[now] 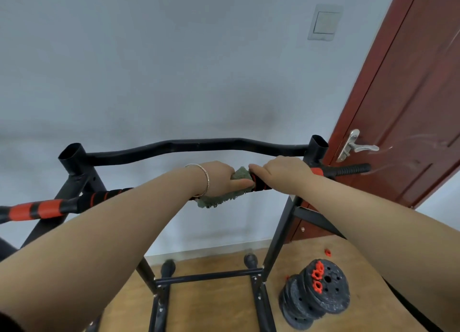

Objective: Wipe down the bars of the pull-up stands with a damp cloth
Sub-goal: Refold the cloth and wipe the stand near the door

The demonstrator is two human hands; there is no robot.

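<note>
While both arms are stretched forward over the pull-up stand (278, 232), the near bar (104, 196) with its black and red padding is gripped at its middle by two bare hands. A green cloth (224, 197) is wrapped around the bar and is clasped by the left hand (219, 180), whose fingers are curled over the top while the thumb is pressed along the cloth's near face; a ragged edge of the cloth hangs just below that grip. A thin bracelet (205, 180) is worn on the left wrist. Just to the right of the cloth, and touching it, the right hand (281, 170) is closed around the padded bar itself, with no cloth held in it. To the right of this grip the bar runs on through a red band into a ribbed black end (348, 170) near a red-brown door (410, 95) and its metal handle (356, 146). Beyond both grips a bent black upper bar (199, 146) spans two open tube tops. Far below the right hand, stacked black weight plates (316, 294) with red nuts lie on a wooden floor (211, 306).
</note>
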